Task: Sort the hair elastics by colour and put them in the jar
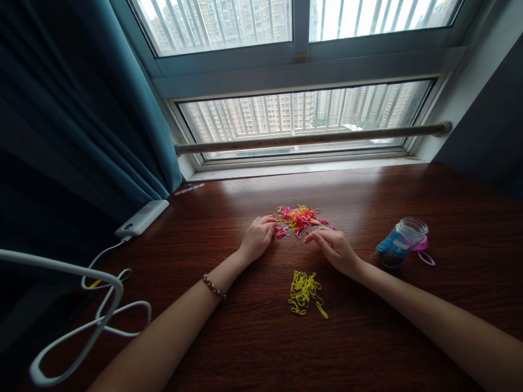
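A pile of small mixed pink, red, orange and yellow rubber bands (300,219) lies on the brown wooden tabletop. My left hand (257,238) rests at the pile's left edge, fingers loosely bent and touching the outer bands; nothing shows in its grasp. At the lower right of the pile is my right hand (334,249), its fingers reaching left with no held band visible. Its palm side is hidden. Nearer to me, between my forearms, sits a separate heap of yellow rubber bands (303,291).
To the right, a clear jar (402,242) with blue contents leans over, a pink lid (420,245) beside it. A white power bank (142,219) with a white cable (116,294) is at left, by a blue curtain (134,125). A window with a rail (314,138) stands behind.
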{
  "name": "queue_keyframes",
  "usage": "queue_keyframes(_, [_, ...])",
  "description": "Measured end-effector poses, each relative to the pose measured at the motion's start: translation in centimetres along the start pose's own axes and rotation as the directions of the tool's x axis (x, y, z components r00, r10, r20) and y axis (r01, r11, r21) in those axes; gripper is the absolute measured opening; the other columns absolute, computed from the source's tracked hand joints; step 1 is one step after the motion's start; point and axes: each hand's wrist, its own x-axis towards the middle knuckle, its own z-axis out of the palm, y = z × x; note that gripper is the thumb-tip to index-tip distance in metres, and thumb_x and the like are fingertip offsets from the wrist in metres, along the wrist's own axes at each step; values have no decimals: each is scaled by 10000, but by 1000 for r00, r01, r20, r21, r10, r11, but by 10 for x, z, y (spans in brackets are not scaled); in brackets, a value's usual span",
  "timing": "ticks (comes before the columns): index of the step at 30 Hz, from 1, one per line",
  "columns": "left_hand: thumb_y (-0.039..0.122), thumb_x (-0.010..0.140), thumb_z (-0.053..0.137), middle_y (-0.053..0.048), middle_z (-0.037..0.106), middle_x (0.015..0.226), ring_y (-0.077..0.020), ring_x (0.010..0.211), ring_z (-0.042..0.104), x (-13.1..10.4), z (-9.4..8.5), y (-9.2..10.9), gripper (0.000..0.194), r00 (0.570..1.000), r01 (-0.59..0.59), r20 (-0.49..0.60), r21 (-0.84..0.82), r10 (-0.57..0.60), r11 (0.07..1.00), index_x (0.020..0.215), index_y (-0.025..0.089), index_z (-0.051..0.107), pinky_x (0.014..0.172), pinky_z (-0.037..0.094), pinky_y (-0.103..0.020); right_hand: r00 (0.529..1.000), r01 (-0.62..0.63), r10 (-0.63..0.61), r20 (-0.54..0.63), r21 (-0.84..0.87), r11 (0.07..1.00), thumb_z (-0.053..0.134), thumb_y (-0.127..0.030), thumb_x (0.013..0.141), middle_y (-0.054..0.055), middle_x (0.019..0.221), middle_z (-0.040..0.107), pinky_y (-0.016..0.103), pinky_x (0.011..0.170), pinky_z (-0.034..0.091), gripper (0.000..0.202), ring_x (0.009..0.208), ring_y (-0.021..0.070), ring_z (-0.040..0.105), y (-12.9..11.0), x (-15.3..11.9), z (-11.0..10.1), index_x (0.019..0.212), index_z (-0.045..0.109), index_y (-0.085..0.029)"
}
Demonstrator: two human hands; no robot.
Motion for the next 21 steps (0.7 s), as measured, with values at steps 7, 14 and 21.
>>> queue_keyframes(7, [259, 887, 355, -73, 620, 965, -180, 933, 575, 0, -5, 3, 307, 991, 3, -133, -158, -24, 988, 872, 164, 647, 852, 466, -324, 1000, 17, -19, -6, -244, 970, 456, -253, 847, 51, 825, 667, 308, 743, 438, 207, 817, 180, 563, 10, 30, 11, 859, 655, -197])
queue_keyframes(14, [237, 860, 423, -65, 623, 945, -171, 896, 586, -1, -8, 4, 229, 966, 28, -243, -250, -91, 968, 876, 169, 641, 831, 481, -320, 981, 173, -116, 157, -425, 889, 478, -207, 833, 60, 857, 657, 347, 821, 409, 185, 866, 195, 500, 23, 38, 31, 897, 652, -205])
queue_keyframes(21, [251, 779, 545, -39, 658, 865, -169, 825, 613, -1, 0, -2, 129, 953, 113, -217, -391, -211, 913, 819, 174, 640, 767, 510, -309, 985, 127, -71, 155, -383, 915, 486, -198, 826, 62, 913, 638, 359, 840, 401, 242, 908, 207, 464, 33, 36, 32, 1034, 609, -213])
